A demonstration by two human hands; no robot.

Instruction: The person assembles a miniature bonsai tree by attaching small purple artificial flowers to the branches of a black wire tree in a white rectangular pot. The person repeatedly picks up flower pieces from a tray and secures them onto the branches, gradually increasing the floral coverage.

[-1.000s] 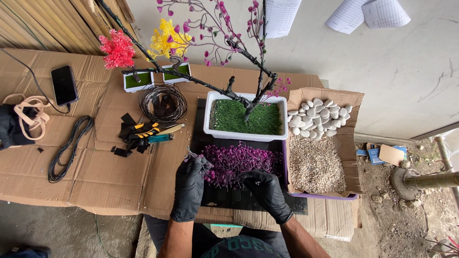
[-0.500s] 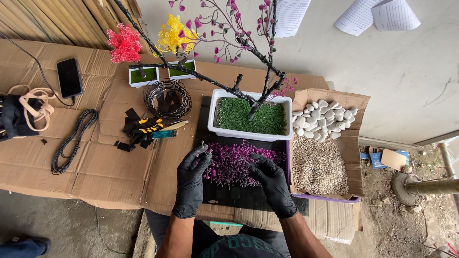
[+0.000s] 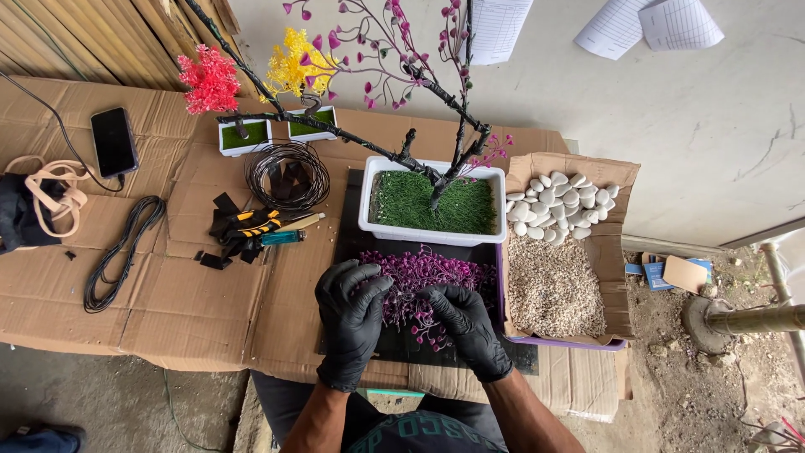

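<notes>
Hands now closer together, left hand [image 3: 350,315] and right hand [image 3: 464,323] both grasping purple sprigs [image 3: 423,281]

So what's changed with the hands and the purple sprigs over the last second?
Both gloved hands drew together over the pile of purple sprigs: the left hand moved right, the right hand moved left, and their fingertips now meet in the sprigs. Whether either holds one is unclear. The white planter and box of pebbles stayed put.

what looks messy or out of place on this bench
Nothing is spilled or broken. Only the black scraps lie scattered by the cutter, and both gloved hands work in the purple sprigs.
</notes>
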